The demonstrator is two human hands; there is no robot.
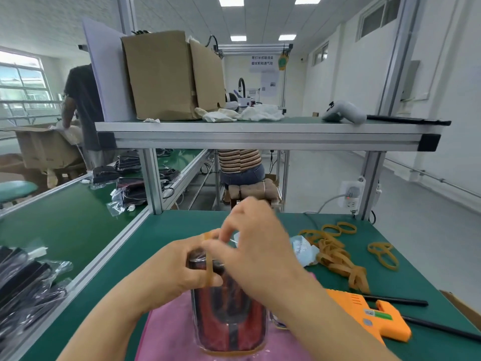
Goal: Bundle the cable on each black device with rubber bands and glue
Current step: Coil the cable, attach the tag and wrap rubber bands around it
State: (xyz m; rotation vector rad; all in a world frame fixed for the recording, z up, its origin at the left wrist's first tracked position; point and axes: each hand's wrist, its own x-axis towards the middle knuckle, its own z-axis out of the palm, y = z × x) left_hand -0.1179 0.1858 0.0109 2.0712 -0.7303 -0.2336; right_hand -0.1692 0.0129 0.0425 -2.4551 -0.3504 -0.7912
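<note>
Both hands meet over the black device (229, 308): left hand (179, 267) and right hand (257, 246) pinch a stretched rubber band (209, 267).

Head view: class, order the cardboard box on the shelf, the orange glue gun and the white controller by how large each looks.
1. cardboard box
2. orange glue gun, though it lies nearer the camera, which enlarges it
3. white controller

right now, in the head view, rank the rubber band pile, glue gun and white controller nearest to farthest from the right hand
From the right hand:
1. the rubber band pile, on the table just to its right.
2. the glue gun, farther right and closer to the person.
3. the white controller, up on the shelf.
</note>
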